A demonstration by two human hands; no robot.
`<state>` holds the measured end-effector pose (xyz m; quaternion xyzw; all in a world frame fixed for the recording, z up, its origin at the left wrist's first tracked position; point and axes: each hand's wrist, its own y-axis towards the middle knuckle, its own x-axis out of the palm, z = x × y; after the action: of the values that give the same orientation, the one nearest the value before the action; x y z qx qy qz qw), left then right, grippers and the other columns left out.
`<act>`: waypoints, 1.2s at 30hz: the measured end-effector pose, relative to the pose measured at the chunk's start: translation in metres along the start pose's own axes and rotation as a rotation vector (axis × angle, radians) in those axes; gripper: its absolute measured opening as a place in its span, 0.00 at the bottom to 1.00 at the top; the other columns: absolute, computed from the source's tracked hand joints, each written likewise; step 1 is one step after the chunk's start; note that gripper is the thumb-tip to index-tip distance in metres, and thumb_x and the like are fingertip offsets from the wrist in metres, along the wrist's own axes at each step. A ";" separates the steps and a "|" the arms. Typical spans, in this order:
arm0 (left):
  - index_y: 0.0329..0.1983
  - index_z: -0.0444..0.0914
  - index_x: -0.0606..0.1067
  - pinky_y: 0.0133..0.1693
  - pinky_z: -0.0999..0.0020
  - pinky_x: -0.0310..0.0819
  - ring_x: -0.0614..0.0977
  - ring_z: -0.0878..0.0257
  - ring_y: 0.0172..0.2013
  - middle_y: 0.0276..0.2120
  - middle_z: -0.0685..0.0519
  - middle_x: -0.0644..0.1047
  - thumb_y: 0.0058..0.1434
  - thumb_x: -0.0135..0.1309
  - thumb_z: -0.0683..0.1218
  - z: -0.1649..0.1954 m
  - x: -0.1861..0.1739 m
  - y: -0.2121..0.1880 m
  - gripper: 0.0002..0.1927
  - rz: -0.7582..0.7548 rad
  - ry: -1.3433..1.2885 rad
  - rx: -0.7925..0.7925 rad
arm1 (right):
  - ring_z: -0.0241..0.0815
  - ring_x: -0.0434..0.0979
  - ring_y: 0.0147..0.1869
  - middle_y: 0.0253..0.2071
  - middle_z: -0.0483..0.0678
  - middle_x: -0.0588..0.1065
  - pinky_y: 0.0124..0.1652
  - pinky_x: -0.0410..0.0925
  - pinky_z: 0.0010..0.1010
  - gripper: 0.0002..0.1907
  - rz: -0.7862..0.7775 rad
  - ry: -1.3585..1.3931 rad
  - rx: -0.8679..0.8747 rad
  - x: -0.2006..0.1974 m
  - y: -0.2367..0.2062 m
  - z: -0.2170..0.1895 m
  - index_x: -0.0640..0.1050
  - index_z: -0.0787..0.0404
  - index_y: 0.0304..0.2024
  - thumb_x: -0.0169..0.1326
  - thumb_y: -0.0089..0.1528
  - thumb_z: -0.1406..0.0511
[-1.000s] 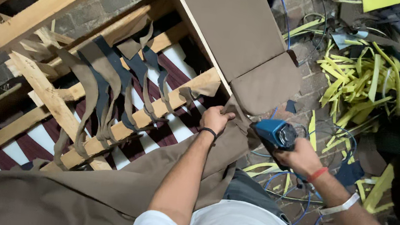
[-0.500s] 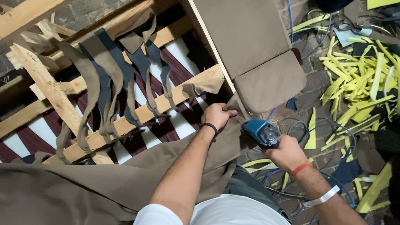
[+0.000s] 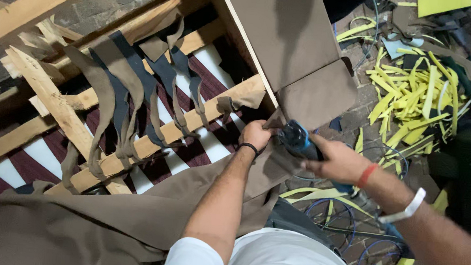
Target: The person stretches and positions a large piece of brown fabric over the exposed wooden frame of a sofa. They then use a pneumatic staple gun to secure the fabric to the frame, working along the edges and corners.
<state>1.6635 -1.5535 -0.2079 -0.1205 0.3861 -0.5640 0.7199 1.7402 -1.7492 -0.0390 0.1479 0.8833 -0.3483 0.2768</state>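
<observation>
Brown fabric [image 3: 125, 219] pinched by left hand [image 3: 256, 135]; right hand [image 3: 338, 161] grips blue tool [image 3: 297, 141].

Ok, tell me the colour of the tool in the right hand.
Blue tool, clearest in the head view.

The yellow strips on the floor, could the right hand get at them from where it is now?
Probably not right away. The right hand is wrapped around the blue power tool at the brown fabric. The yellow strips lie beyond it, with open brick floor between.
</observation>
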 end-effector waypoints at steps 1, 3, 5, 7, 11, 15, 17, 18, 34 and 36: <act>0.45 0.49 0.84 0.47 0.56 0.76 0.84 0.51 0.44 0.40 0.48 0.84 0.54 0.62 0.60 -0.002 0.002 0.001 0.19 0.007 -0.009 0.004 | 0.51 0.81 0.33 0.30 0.58 0.80 0.36 0.73 0.41 0.30 -0.045 0.050 0.124 -0.007 0.008 -0.007 0.71 0.62 0.57 0.64 0.55 0.59; 0.45 0.50 0.84 0.46 0.56 0.77 0.84 0.50 0.44 0.41 0.48 0.84 0.55 0.62 0.60 -0.007 0.005 0.002 0.18 0.008 -0.015 0.002 | 0.46 0.82 0.26 0.26 0.53 0.81 0.31 0.75 0.37 0.19 -0.145 0.155 0.373 -0.015 0.025 -0.020 0.76 0.60 0.49 0.60 0.57 0.61; 0.46 0.50 0.82 0.45 0.56 0.77 0.85 0.50 0.43 0.41 0.47 0.83 0.54 0.63 0.60 -0.011 0.009 0.005 0.18 0.012 -0.012 0.006 | 0.44 0.78 0.24 0.25 0.53 0.78 0.28 0.73 0.37 0.16 -0.228 0.251 0.449 -0.018 0.046 -0.032 0.78 0.70 0.39 0.60 0.59 0.61; 0.47 0.52 0.83 0.45 0.56 0.77 0.84 0.49 0.44 0.42 0.49 0.83 0.56 0.61 0.56 -0.015 0.011 0.005 0.16 0.080 0.021 0.063 | 0.44 0.76 0.23 0.24 0.53 0.77 0.26 0.72 0.37 0.16 -0.279 0.284 0.529 -0.022 0.063 -0.040 0.79 0.74 0.32 0.60 0.60 0.63; 0.46 0.52 0.81 0.46 0.58 0.78 0.85 0.52 0.44 0.40 0.51 0.84 0.49 0.65 0.54 -0.011 0.008 -0.002 0.20 0.157 -0.070 0.050 | 0.47 0.75 0.21 0.22 0.53 0.76 0.25 0.71 0.38 0.11 -0.337 0.256 0.644 -0.025 0.092 -0.047 0.78 0.72 0.26 0.59 0.57 0.67; 0.46 0.54 0.83 0.47 0.55 0.78 0.84 0.50 0.48 0.44 0.51 0.84 0.52 0.64 0.59 0.001 -0.005 -0.011 0.18 0.089 -0.040 0.006 | 0.48 0.74 0.20 0.21 0.55 0.74 0.25 0.69 0.38 0.09 -0.473 0.223 0.685 -0.026 0.113 -0.050 0.77 0.72 0.26 0.57 0.55 0.68; 0.48 0.53 0.83 0.49 0.53 0.76 0.82 0.47 0.49 0.45 0.48 0.83 0.53 0.65 0.60 0.007 -0.012 -0.015 0.20 0.099 -0.018 -0.008 | 0.48 0.74 0.21 0.22 0.55 0.75 0.24 0.69 0.39 0.09 -0.502 0.199 0.698 -0.027 0.118 -0.053 0.77 0.72 0.26 0.57 0.55 0.68; 0.47 0.53 0.83 0.48 0.53 0.77 0.82 0.47 0.49 0.45 0.48 0.83 0.53 0.64 0.60 0.009 -0.014 -0.016 0.19 0.100 -0.006 -0.006 | 0.48 0.74 0.21 0.22 0.55 0.75 0.24 0.68 0.39 0.09 -0.511 0.191 0.707 -0.028 0.117 -0.054 0.77 0.71 0.26 0.57 0.55 0.68; 0.35 0.36 0.82 0.45 0.54 0.79 0.83 0.49 0.40 0.39 0.43 0.82 0.60 0.63 0.60 -0.063 -0.053 -0.139 0.21 -0.216 0.298 0.271 | 0.47 0.74 0.23 0.24 0.53 0.75 0.25 0.68 0.38 0.09 0.205 0.944 0.607 0.046 -0.070 0.076 0.77 0.68 0.33 0.63 0.55 0.69; 0.35 0.35 0.81 0.44 0.51 0.77 0.82 0.45 0.40 0.37 0.41 0.81 0.54 0.66 0.59 -0.068 -0.032 -0.159 0.22 -0.229 0.419 0.470 | 0.45 0.75 0.23 0.24 0.52 0.76 0.25 0.68 0.36 0.08 0.179 0.923 0.513 0.058 -0.071 0.089 0.77 0.68 0.33 0.62 0.55 0.69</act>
<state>1.5001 -1.5601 -0.1434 0.1250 0.3689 -0.7273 0.5650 1.6964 -1.8579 -0.0894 0.4232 0.7837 -0.4268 -0.1568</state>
